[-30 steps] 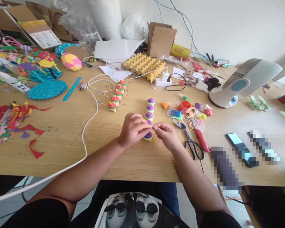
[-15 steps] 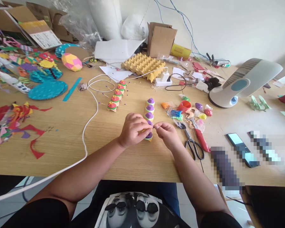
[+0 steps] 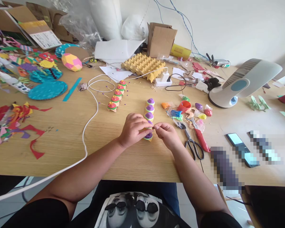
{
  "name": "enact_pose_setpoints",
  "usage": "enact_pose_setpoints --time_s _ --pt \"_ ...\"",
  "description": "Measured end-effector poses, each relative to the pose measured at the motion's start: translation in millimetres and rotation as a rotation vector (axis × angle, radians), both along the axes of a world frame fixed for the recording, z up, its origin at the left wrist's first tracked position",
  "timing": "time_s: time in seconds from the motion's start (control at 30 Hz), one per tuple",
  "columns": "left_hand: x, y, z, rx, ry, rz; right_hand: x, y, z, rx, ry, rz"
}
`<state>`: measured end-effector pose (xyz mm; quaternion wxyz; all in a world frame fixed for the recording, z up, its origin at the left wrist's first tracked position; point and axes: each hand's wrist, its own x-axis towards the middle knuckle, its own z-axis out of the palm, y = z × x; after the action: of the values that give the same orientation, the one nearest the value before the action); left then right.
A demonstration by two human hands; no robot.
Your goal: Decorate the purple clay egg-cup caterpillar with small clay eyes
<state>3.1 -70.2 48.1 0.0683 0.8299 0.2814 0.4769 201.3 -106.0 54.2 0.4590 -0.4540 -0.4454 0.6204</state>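
Note:
My left hand and my right hand meet at the fingertips in the middle of the table. Each pinches something tiny and dark that is too small to name. Just beneath them stands a caterpillar-like strip of egg carton topped with purple clay caps; my fingers partly cover its near end. To the left, a second strip carries red and green caps with yellow dots, and thin sticks with purple tips lie along both its sides.
Bagged coloured clay, a red cup, black-handled scissors and a red-handled knife lie right of my hands. A white cable crosses on the left. Farther off are a yellow egg tray, power strip and fan.
My fingertips have shifted very slightly, still close together over the purple strip. Everything else on the table stays where it was.

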Motion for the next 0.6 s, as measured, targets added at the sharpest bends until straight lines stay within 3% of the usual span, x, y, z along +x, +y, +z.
enact_pose_setpoints --time_s 0.6 --pt "-1.6 0.2 0.3 -0.001 -0.025 -0.079 1.4 -2.2 0.2 -0.023 0.020 0.052"
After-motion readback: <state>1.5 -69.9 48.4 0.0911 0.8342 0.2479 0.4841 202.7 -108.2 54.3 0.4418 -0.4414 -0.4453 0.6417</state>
